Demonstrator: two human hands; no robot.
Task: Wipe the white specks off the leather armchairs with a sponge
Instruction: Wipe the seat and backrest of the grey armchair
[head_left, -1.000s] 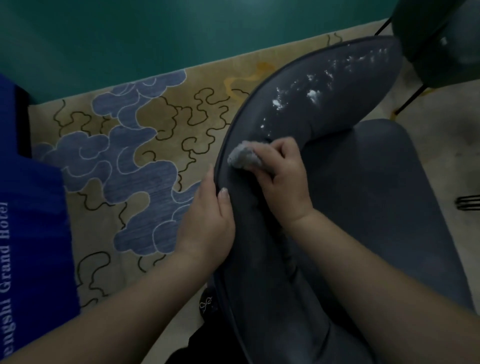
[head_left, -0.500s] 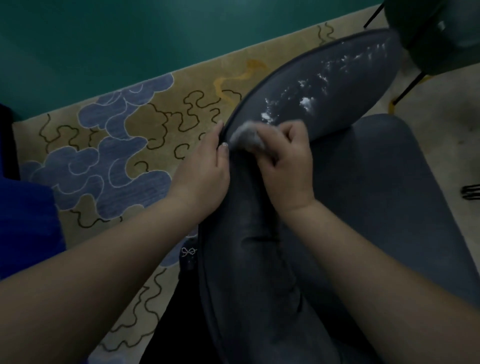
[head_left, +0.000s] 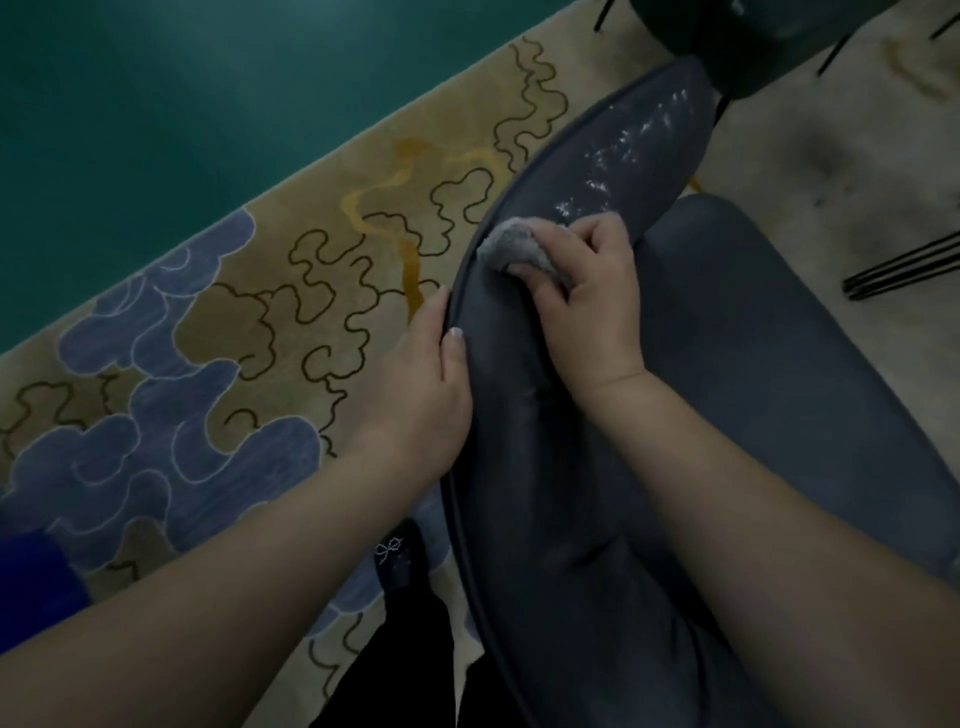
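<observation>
A dark grey leather armchair fills the right half of the view, its curved backrest running from bottom centre to top right. White specks dot the far upper stretch of the backrest. My right hand grips a grey sponge and presses it on the backrest just below the specks. My left hand holds the backrest's piped outer edge, thumb on the inner face, fingers hidden behind.
A patterned beige and blue rug lies left of the chair, with teal floor beyond. A second dark chair stands at the top right. Black metal legs show at the right edge. My shoe is beside the backrest.
My right hand has slid the sponge further up the backrest toward the specks. My left hand has followed along the edge, and the nearest specks are gone.
</observation>
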